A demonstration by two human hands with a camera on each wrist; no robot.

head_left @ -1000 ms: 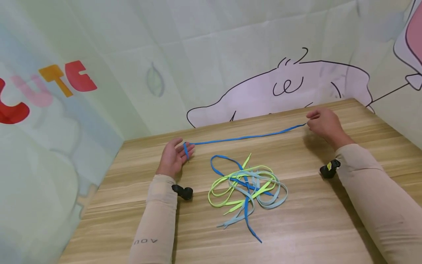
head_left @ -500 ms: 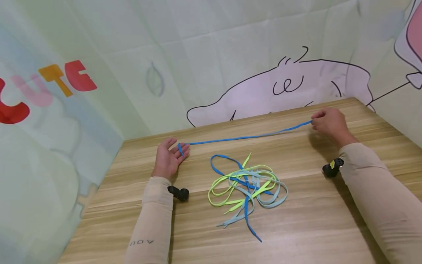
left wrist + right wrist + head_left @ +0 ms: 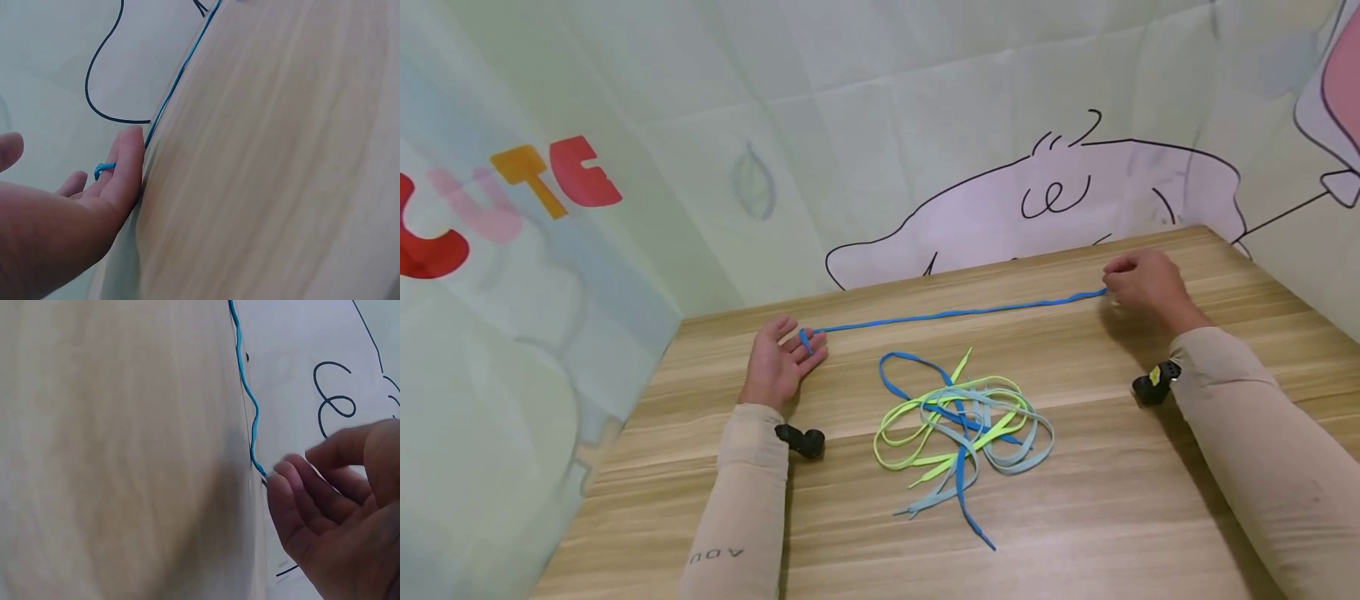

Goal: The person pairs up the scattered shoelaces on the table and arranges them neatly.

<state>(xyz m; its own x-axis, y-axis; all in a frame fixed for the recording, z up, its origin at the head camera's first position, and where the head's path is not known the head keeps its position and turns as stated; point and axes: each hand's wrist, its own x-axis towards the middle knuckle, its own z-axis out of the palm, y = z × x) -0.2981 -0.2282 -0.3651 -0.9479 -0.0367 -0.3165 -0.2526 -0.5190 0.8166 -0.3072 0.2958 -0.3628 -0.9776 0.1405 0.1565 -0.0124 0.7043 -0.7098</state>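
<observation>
A blue shoelace [image 3: 955,314] stretches nearly straight along the far side of the table, in the head view. At its left end, my left hand [image 3: 775,358] has its palm turned up and keeps the lace between its extended fingers; the short end of the lace [image 3: 104,169] sticks out between them in the left wrist view. My right hand [image 3: 1150,287] is at the other end, fingertips touching or just beside the lace tip. The right wrist view shows the lace wavy there, with the thumb apart from the bent fingers [image 3: 284,503].
A tangled pile of yellow-green shoelaces [image 3: 887,462], light blue shoelaces [image 3: 1030,461] and blue shoelaces [image 3: 962,492] lies mid-table, nearer than the stretched lace. The wooden table [image 3: 1075,525] ends at a printed cloth backdrop [image 3: 880,158] behind and to the left.
My left hand has moved left with the lace between its fingers. My right hand moved right, then slightly back and lower; the lace's right end dropped and went slacker as the right fingers parted.
</observation>
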